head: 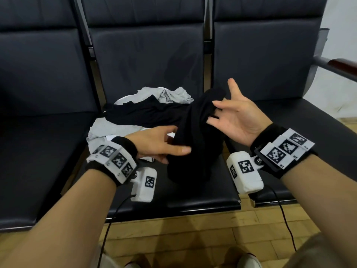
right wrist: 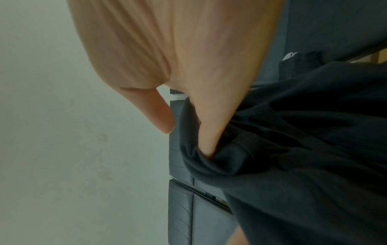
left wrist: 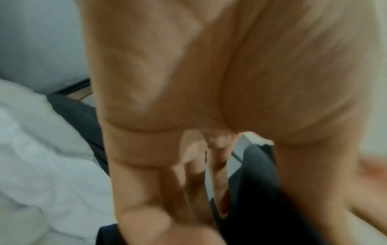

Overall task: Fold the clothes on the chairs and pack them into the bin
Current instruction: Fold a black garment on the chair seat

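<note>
A black garment (head: 195, 132) hangs bunched between my two hands over the middle chair seat (head: 193, 202), one end trailing left onto the pile. My left hand (head: 173, 154) holds its lower part, thumb on top and fingers underneath; the left wrist view is blurred and shows dark cloth (left wrist: 251, 190) between thumb and fingers (left wrist: 194, 174). My right hand (head: 224, 101) is palm up with straight, spread fingers, the fingertips touching the garment's upper bunch. In the right wrist view one finger (right wrist: 207, 142) pokes into a fold of the black cloth (right wrist: 293, 140), and the thumb stands free.
A grey garment (head: 173, 95) and pale grey and white clothes (head: 102, 128) lie crumpled at the back and left of the middle seat. Dark chairs stand on both sides, the right one with an armrest (head: 340, 66). Wooden floor lies below. No bin is in view.
</note>
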Motion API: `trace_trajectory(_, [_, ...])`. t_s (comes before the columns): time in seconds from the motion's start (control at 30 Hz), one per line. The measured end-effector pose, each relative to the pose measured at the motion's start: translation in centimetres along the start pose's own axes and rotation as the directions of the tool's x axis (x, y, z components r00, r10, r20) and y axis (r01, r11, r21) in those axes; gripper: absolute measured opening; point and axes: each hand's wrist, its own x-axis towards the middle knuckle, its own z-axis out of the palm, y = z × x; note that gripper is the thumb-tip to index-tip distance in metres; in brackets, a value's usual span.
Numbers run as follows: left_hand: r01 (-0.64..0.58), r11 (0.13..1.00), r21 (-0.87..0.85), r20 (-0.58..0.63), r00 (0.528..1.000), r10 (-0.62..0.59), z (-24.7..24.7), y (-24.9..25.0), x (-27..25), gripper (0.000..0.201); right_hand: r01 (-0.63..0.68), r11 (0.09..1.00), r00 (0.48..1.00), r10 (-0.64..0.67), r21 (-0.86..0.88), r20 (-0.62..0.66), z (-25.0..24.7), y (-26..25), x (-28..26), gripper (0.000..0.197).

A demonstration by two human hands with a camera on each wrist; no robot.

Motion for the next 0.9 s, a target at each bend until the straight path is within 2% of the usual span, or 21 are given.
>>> trace_trajectory(0.07, [0.018, 0.955, 0.297, -0.003, 1.0, -0.018, 0.8, -0.4, 0.8, 0.026, 0.008, 1.0, 0.999, -0.008, 0.001, -0.044, -0.2, 0.1, 0.2, 0.101])
trace_trajectory(0.1, [0.01, 0.948, 0.317, -0.025, 1.0, -0.003, 1.2, -0.5, 1.2, 0.015, 0.005, 1.0, 0.998, -0.005, -0.012, -0.06, -0.4, 0.2, 0.3, 0.101])
trace_trajectory(0.13, [-0.006, 0.976, 0.219, -0.068, 0.997, 0.022, 1.3, -0.4, 1.4, 0.015, -0.004, 0.999, 0.998, 0.001, -0.041, -0.07, -0.6, 0.2, 0.4, 0.102])
trace_trajectory(0.17, [-0.027, 0.999, 0.017, -0.131, 0.991, 0.029, 1.2, -0.1, 1.5, 0.019, -0.015, 0.995, 0.997, 0.007, -0.097, -0.083, -0.7, 0.3, 0.6, 0.101])
trace_trajectory(0.2, [-0.066, 0.974, -0.215, -0.189, 0.982, 0.025, 0.9, 0.2, 1.4, 0.021, -0.035, 0.978, 0.994, 0.013, -0.204, -0.105, -0.9, 0.5, 0.7, 0.1])
trace_trajectory(0.23, [-0.116, 0.903, -0.414, -0.223, 0.974, 0.023, 0.6, 0.7, 1.2, 0.022, -0.064, 0.924, 0.992, 0.016, -0.377, -0.128, -1.2, 0.8, 0.6, 0.098])
trace_trajectory(0.27, [-0.152, 0.826, -0.543, -0.237, 0.971, 0.023, 0.2, 1.0, 0.9, 0.023, -0.104, 0.808, 0.989, 0.021, -0.58, -0.148, -1.5, 1.2, 0.5, 0.094])
trace_trajectory(0.33, [-0.17, 0.715, -0.678, -0.234, 0.972, 0.009, -0.3, 1.4, 0.4, 0.029, -0.161, 0.493, 0.987, 0.103, -0.855, -0.127, -2.2, 2.0, 0.2, 0.09])
trace_trajectory(0.37, [-0.167, 0.674, -0.72, -0.224, 0.975, 0.002, -0.4, 1.7, 0.1, 0.034, -0.172, 0.385, 0.978, 0.181, -0.907, -0.108, -2.6, 2.4, 0.2, 0.091])
trace_trajectory(0.4, [-0.165, 0.649, -0.743, -0.221, 0.975, -0.006, -0.5, 1.9, 0.0, 0.038, -0.169, 0.332, 0.962, 0.259, -0.928, -0.082, -2.9, 2.6, 0.1, 0.094])
trace_trajectory(0.47, [-0.178, 0.609, -0.773, -0.218, 0.976, 0.009, -0.4, 2.4, -0.3, 0.046, -0.115, 0.31, 0.931, 0.364, -0.944, 0.006, -3.2, 2.8, 0.3, 0.106])
trace_trajectory(0.5, [-0.194, 0.59, -0.784, -0.219, 0.975, 0.03, -0.4, 2.6, -0.5, 0.048, -0.065, 0.303, 0.926, 0.373, -0.951, 0.056, -3.2, 2.9, 0.5, 0.112])
trace_trajectory(0.57, [-0.247, 0.59, -0.769, -0.24, 0.966, 0.092, -0.4, 3.1, -0.6, 0.04, 0.036, 0.259, 0.941, 0.318, -0.965, 0.121, -3.0, 3.1, 0.9, 0.115])
trace_trajectory(0.6, [-0.285, 0.611, -0.738, -0.261, 0.956, 0.132, -0.4, 3.1, -0.5, 0.031, 0.064, 0.22, 0.958, 0.259, -0.973, 0.122, -3.0, 3.4, 1.1, 0.108])
trace_trajectory(0.63, [-0.318, 0.631, -0.708, -0.287, 0.945, 0.155, -0.4, 3.1, -0.4, 0.025, 0.085, 0.184, 0.976, 0.183, -0.979, 0.119, -3.1, 3.5, 1.3, 0.094])
trace_trajectory(0.67, [-0.34, 0.655, -0.675, -0.322, 0.934, 0.153, -0.5, 2.9, -0.2, 0.028, 0.095, 0.162, 0.988, 0.104, -0.982, 0.113, -3.4, 3.6, 1.6, 0.076])
trace_trajectory(0.73, [-0.357, 0.708, -0.61, -0.388, 0.913, 0.126, -0.9, 2.6, 0.2, 0.037, 0.077, 0.169, 0.997, -0.026, -0.983, 0.073, -3.7, 3.2, 1.8, 0.036])
trace_trajectory(0.77, [-0.359, 0.738, -0.571, -0.412, 0.903, 0.121, -1.2, 2.4, 0.3, 0.037, 0.053, 0.204, 0.996, -0.075, -0.978, 0.039, -3.9, 2.9, 2.0, 0.022])
trace_trajectory(0.83, [-0.354, 0.803, -0.479, -0.481, 0.872, 0.097, -1.6, 1.8, 0.5, 0.033, 0.022, 0.32, 0.986, -0.161, -0.947, -0.031, -4.0, 2.2, 2.0, 0.016])
trace_trajectory(0.9, [-0.342, 0.861, -0.376, -0.566, 0.821, 0.079, -2.0, 1.0, 0.6, 0.026, 0.006, 0.507, 0.973, -0.203, -0.862, -0.112, -4.0, 1.6, 1.8, 0.018])
